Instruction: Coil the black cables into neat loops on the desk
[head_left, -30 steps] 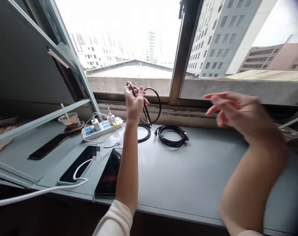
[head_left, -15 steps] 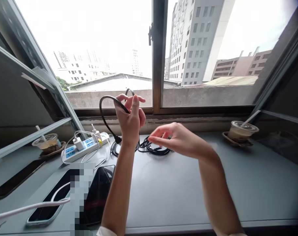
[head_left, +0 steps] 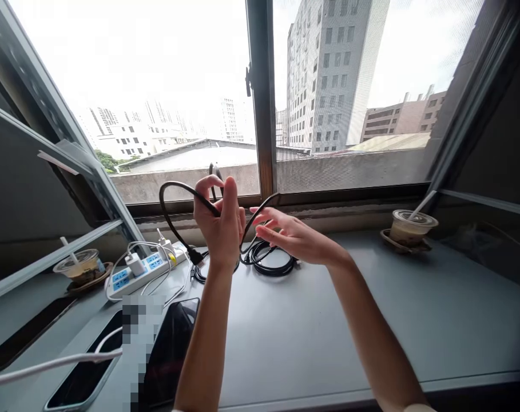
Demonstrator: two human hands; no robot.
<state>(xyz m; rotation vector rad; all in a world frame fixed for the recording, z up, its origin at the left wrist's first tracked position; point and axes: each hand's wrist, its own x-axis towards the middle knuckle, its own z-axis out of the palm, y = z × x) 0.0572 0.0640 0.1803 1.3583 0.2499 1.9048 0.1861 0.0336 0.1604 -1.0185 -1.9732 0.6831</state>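
Observation:
My left hand [head_left: 219, 226] is raised above the table, its fingers wrapped round a black cable [head_left: 167, 206]. One end of that cable, with a black plug [head_left: 195, 256], hangs to the left of the hand. More of its loops rise behind the fingers, and a stretch bends out to the right. My right hand [head_left: 292, 236] is beside that stretch with fingers apart, fingertips at or close to the cable; whether they touch it I cannot tell. Below lies a coiled black cable [head_left: 277, 271]. Another black coil [head_left: 198, 277] is partly hidden by my left forearm.
At left are a white power strip [head_left: 146, 273] with chargers and white cords, a drink cup [head_left: 77, 264] and several phones, including a black one [head_left: 174, 337]. A second drink cup [head_left: 414, 226] stands at right. Behind the table is a window frame [head_left: 266, 114].
My right hand has opened its fingers more and shifted slightly left. A bend of cable now stands up between the hands. The camera view has shifted a little.

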